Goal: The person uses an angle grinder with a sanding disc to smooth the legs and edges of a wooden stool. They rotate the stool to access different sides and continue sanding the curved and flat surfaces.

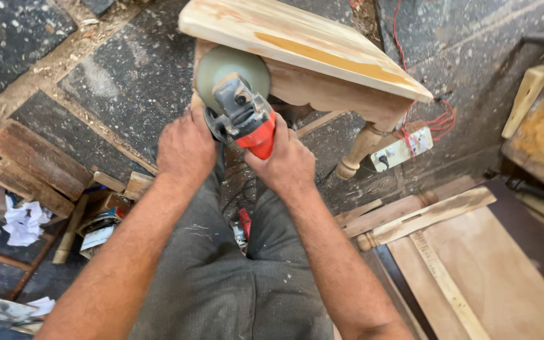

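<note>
I hold a red and grey angle grinder (250, 123) with both hands. My left hand (186, 148) grips its side near the head. My right hand (284, 162) wraps the red body from the right. The grinder's round sanding disc (221, 68) presses against the side apron of a small bare-wood table (303, 44), just under the tabletop's near corner. One turned table leg (360, 148) shows on the right, resting on the dark stone floor.
A white power strip (404, 150) with red wires lies right of the table leg. Wooden boards and a turned leg (423, 217) lie at the right. Wood scraps, a tin and crumpled paper (23, 221) clutter the left. My grey-trousered legs fill the bottom centre.
</note>
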